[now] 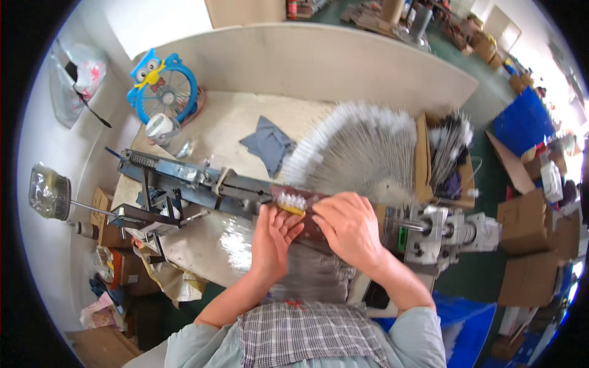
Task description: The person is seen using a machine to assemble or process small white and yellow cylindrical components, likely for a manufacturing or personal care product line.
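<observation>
My left hand (274,240) pinches a small brush with white bristles and a yellow base (291,203) against the dark metal machine rail (202,182). Beside it, my right hand (350,228) rests palm down on the reddish-brown plate of the same machine, fingers curled; I cannot see anything in it. Just beyond both hands lies a big fanned pile of wire-stemmed white-tipped brushes (356,150). A blurred bundle of thin wires (313,273) lies under my wrists.
A grey motor and chuck (451,236) sit to the right. A cardboard box of more brushes (445,156) stands behind it. A blue owl-shaped fan (162,86), a white cup (161,129) and a grey cloth (268,144) lie on the beige table (307,67). Cardboard boxes stand on the right.
</observation>
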Motion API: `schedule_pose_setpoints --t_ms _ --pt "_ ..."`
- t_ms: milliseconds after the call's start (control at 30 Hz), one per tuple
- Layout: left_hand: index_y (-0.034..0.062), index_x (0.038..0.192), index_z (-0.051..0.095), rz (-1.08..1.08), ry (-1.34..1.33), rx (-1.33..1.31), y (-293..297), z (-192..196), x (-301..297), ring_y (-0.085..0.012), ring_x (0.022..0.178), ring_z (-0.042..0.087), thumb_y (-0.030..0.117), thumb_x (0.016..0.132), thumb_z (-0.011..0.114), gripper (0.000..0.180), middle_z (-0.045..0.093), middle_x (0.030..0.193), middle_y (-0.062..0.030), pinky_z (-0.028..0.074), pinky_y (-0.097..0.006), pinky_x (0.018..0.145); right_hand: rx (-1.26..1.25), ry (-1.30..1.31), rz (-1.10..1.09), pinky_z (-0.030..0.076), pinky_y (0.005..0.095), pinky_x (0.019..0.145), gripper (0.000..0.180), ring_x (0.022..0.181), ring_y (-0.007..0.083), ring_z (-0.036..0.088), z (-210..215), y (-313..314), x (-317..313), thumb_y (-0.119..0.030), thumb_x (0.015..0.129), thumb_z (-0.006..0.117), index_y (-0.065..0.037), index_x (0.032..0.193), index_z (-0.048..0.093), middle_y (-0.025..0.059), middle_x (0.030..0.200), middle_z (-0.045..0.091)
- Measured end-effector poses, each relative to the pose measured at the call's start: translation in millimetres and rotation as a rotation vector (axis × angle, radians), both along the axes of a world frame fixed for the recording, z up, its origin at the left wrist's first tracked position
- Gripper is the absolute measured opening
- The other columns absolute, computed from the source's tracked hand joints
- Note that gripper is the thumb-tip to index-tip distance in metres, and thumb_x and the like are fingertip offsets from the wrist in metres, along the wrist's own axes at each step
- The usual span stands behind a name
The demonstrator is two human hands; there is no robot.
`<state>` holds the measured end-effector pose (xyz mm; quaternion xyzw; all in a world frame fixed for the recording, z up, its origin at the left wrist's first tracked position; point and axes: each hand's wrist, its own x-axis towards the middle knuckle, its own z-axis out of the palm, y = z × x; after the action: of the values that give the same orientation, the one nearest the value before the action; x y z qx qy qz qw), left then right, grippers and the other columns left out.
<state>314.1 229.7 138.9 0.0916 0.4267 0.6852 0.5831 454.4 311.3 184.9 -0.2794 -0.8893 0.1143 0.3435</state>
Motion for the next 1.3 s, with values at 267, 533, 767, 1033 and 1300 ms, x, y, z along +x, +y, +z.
schedule_pose_setpoints --t_ms 267,533,767,1033,1300 --pt "0.0049 0.120 0.051 0.149 0.350 -0.210 -58 -34 -60 -0.0208 0.093 0.059 0.022 0.087 0.057 0.038 0.061 0.107 -0.0093 0.048 -0.033 0.077 -0.417 -0.171 0.054 0.050 0.0342 0.063 0.014 0.074 0.0241 0.063 -71 -35 25 -0.018 0.079 0.064 -0.008 0.089 0.068 0.0063 0.081 0.065" --pt "0.0098 0.089 0.060 1.068 0.281 -0.322 -199 -116 -270 -0.0105 0.066 0.051 0.047 0.077 0.069 0.040 0.056 0.077 0.0022 0.038 -0.022 0.051 -0.515 -0.443 0.055 0.049 0.0380 0.066 0.015 0.079 0.0257 0.061 -60 -33 32 -0.022 0.083 0.059 -0.009 0.081 0.065 0.0058 0.080 0.062" --pt "0.0078 0.094 0.058 1.100 0.237 -0.442 -198 -123 -264 -0.0127 0.077 0.058 0.043 0.083 0.063 0.037 0.061 0.085 -0.0027 0.048 -0.026 0.067 -0.536 -0.425 -0.014 0.049 0.0397 0.065 0.012 0.079 0.0273 0.061 -63 -32 44 -0.019 0.083 0.059 -0.008 0.083 0.062 0.0077 0.080 0.062" --pt "0.0041 0.109 0.051 0.023 0.178 -0.175 -40 -29 -52 -0.0193 0.096 0.057 0.025 0.091 0.053 0.028 0.058 0.102 -0.0080 0.047 -0.033 0.083 -0.394 -0.467 0.079 0.050 0.0383 0.065 0.010 0.081 0.0280 0.060 -58 -28 59 -0.008 0.077 0.058 -0.007 0.087 0.061 0.0082 0.084 0.058" --pt "0.0069 0.095 0.057 -0.391 -0.857 -0.056 -18 61 -43 -0.0147 0.043 0.049 0.046 0.093 0.043 0.041 0.057 0.068 -0.0030 0.045 -0.033 0.053 -0.389 -0.557 -0.068 0.050 0.0388 0.063 0.027 0.078 0.0303 0.061 -45 -38 59 0.002 0.071 0.056 -0.004 0.097 0.054 0.0122 0.087 0.054"
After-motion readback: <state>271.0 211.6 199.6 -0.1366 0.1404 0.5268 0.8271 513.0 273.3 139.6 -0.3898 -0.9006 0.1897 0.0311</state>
